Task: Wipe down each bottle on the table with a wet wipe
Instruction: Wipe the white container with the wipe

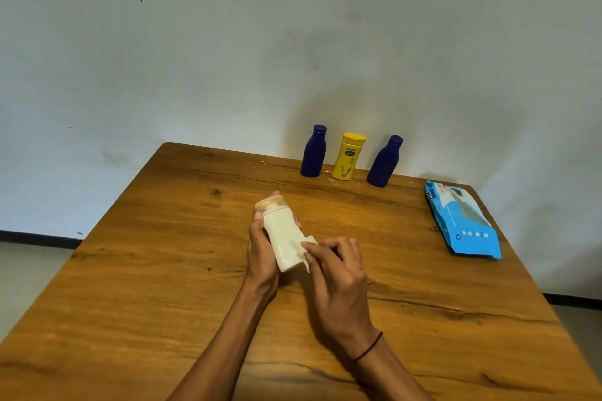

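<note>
- The white bottle (282,234) is held above the wooden surface (163,254), well in front of the row of three standing bottles, tilted with its yellow-ringed cap pointing away from the person.
- The left hand (262,254) is wrapped round the white bottle's body, thumb on the near face and fingers behind; the right hand (338,273) pinches a crumpled wet wipe (308,246) against the white bottle's lower end.
- The white bottle looks like rigid, smooth plastic and probably light; once damp it is likely slippery, so a firm wrap round the waist below the cap seems the safest hold.
- The wet wipe is soft and limp, and folds under the fingertips.
- Behind the white bottle stand a left blue bottle (313,153), a yellow bottle (348,158) and a right blue bottle (385,163), upright and near each other; their narrow necks suggest gripping at the wider body.
- The blue wipes pack (462,221) lies flat to the right of the white bottle.
</note>
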